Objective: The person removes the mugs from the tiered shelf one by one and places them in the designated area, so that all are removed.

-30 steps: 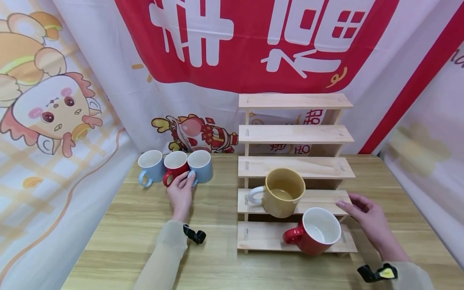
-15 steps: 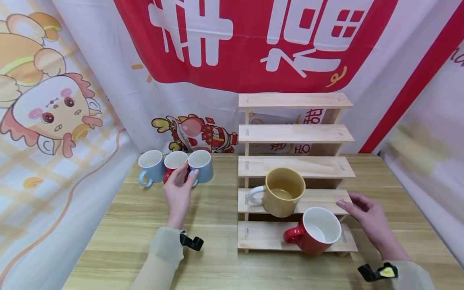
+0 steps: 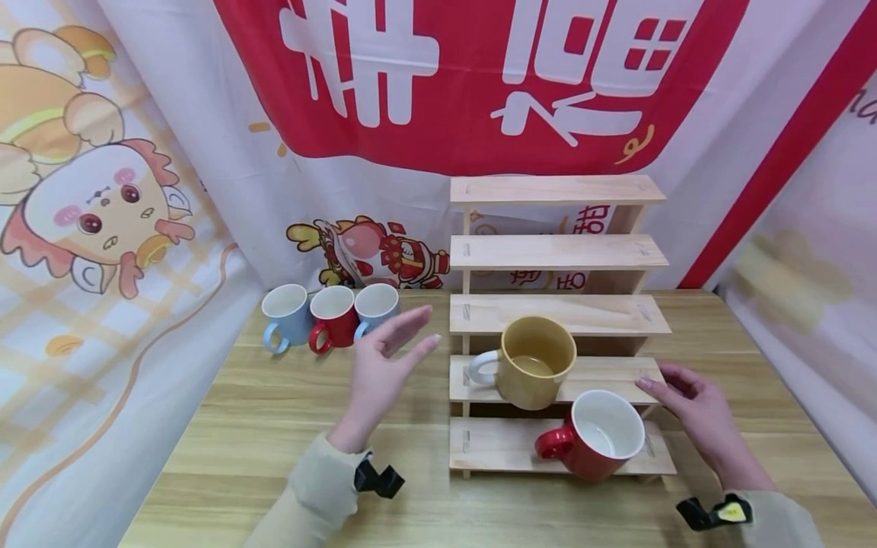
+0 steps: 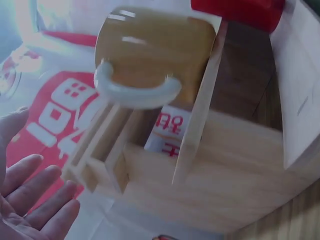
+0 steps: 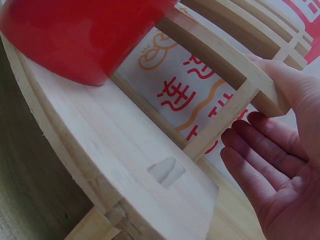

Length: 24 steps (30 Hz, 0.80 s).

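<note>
The white cloth (image 5: 145, 82) bears a red 连 (image 5: 176, 95); large white characters (image 3: 366, 53) on red are cut off above.

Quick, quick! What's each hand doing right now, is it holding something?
Left hand: open, holding nothing.
Right hand: holding the wooden tiered shelf by its right side.

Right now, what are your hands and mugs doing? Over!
Left hand empty. Right hand grips wooden shelf. Yellow mug, second step up. Nearer red mug occupies bottom step.
</note>
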Tool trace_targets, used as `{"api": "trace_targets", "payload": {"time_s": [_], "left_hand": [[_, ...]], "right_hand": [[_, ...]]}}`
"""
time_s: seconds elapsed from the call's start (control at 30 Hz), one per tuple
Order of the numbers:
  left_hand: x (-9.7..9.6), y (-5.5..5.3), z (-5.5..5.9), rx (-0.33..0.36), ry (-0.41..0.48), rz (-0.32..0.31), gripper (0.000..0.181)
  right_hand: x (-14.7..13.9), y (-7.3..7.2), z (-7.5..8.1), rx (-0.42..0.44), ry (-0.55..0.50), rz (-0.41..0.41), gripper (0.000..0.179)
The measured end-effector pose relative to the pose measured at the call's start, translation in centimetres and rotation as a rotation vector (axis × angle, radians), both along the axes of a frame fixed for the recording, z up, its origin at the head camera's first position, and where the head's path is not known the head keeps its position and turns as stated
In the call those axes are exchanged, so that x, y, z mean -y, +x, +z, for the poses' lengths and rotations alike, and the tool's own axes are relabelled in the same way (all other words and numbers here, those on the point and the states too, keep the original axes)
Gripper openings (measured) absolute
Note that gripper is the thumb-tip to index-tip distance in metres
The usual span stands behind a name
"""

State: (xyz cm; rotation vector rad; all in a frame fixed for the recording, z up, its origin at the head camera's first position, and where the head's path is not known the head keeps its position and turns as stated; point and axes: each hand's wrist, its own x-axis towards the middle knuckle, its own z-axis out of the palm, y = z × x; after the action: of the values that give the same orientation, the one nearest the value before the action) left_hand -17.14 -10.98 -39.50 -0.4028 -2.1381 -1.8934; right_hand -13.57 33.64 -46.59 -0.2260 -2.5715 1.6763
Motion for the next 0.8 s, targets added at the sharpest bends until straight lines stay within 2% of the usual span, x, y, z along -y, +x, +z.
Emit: {"api": "trace_targets", "payload": {"time_s": [0.17,0.43,0.63,0.8], "left_hand": [[-1.5,0.8,0.1,0.017,-0.043,-0.137,0.044],[-3.5,1.1,-0.9,0.146,-0.070,-0.333,0.042],[-4.6,1.3,-0.9,0.182,-0.075,-0.356,0.038],[-5.2,1.2,-0.9,0.166,-0.080,-0.307,0.031]], "right_hand": [[0.0,0.1,0.0,0.003,0.000,0.006,0.061],[0.1,0.0,0.1,0.017,0.004,0.006,0.064],[0.1,0.0,0.0,0.013,-0.014,0.004,0.061],[-0.1,0.0,-0.2,0.007,-0.024,-0.006,0.052]]}}
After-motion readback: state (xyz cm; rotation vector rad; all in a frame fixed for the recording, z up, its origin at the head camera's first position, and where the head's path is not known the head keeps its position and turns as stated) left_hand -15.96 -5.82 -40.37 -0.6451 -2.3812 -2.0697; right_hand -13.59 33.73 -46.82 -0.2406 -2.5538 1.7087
